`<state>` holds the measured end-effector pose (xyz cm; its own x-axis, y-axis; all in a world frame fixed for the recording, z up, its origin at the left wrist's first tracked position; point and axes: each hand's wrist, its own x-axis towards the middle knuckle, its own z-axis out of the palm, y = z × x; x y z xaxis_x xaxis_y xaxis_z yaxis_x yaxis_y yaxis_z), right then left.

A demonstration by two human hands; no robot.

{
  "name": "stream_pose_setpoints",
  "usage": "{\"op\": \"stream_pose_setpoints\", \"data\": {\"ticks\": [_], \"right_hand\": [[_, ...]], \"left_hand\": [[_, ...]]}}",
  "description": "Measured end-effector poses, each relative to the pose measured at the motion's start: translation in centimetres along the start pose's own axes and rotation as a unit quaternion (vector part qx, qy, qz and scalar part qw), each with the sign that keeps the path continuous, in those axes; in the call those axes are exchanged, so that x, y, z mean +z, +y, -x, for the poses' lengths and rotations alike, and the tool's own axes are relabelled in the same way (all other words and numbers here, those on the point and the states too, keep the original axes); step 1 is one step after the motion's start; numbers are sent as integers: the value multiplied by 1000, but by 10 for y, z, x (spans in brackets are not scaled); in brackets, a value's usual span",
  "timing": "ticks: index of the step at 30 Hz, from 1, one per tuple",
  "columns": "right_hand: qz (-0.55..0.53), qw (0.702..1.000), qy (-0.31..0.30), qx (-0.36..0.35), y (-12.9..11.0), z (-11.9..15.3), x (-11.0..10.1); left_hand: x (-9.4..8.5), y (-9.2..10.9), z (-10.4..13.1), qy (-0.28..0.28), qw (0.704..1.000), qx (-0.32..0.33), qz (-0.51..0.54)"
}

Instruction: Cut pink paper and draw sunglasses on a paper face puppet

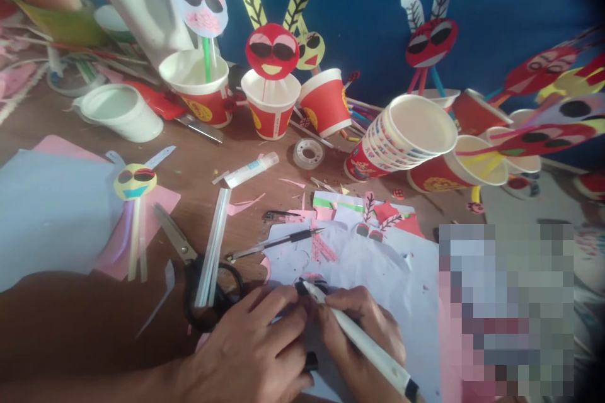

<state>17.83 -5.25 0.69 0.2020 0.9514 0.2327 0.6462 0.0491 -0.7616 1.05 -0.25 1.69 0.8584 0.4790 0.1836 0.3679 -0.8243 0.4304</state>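
Note:
A white marker (pixel 363 334) with a black end is gripped in my right hand (pixel 368 321). Its tip meets a small pink paper piece (pixel 316 279) with black marking, lying on a pale sheet (pixel 387 289). My left hand (pixel 265 340) has bent fingers that hold this piece down from the left; part of it is hidden under them. A black cap-like object (pixel 311 361) peeks out beside my left fingers. Left of that hand lie scissors (pixel 182 245) with black handles and pale paper strips (pixel 213 249). A pen (pixel 278 243) rests just beyond.
Red paper cups with paper-faced stick figures (pixel 272 53) line the back. A cup stack (pixel 401 135) stands right of a tape roll (pixel 309 153). A yellow-faced figure (pixel 135 181) lies at left near a blue sheet (pixel 51 214). A blurred patch (pixel 510 308) covers the right.

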Motion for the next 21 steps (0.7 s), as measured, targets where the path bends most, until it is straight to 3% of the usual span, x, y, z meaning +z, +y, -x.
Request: {"op": "stream_pose_setpoints", "data": {"ticks": [7, 21], "right_hand": [[2, 1000, -3, -3, 1, 0, -1], [11, 1000, -5, 5, -1, -2, -6]], "left_hand": [[-8, 2, 1, -13, 1000, -10, 10], [-2, 3, 3, 0, 999, -39, 31]]}}
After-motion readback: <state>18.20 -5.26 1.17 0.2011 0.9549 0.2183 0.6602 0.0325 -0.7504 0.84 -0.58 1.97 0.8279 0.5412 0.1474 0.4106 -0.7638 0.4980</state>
